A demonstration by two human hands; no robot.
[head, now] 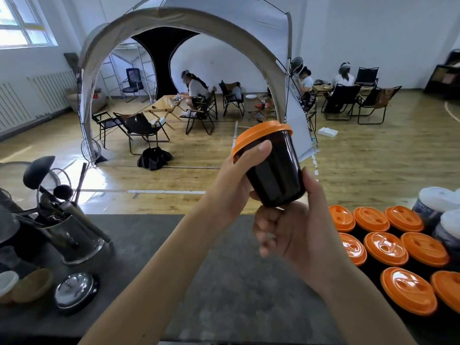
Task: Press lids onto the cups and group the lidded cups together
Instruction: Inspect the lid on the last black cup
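- Nearest the lens, the right hand [296, 235] is curled under the base of a dark cup [276, 170], with its thumb laid up the cup's right side.
- The left hand [234, 183] is wrapped round the cup's left side, and its thumb is pressed on the wall just below the rim.
- The cup is held by both hands in the air above the grey surface [224, 270] and is tilted, its top leaning to the left.
- An orange lid [261, 135] is seated on the cup's rim.
- At the right edge of the surface, the lidded cups [385, 247] are set close together in rows, each capped in orange.
- Just beyond them, white-topped tubs [438, 200] are stacked at the far right.
- On the left, a glass jar [72, 240] is filled with ladles and other utensils.
- A shiny metal disc [74, 292] and a wooden bowl [32, 285] are laid near the front left corner.
- Beyond the surface, a tent arch [174, 23], folding chairs and seated people are seen on a wooden floor.
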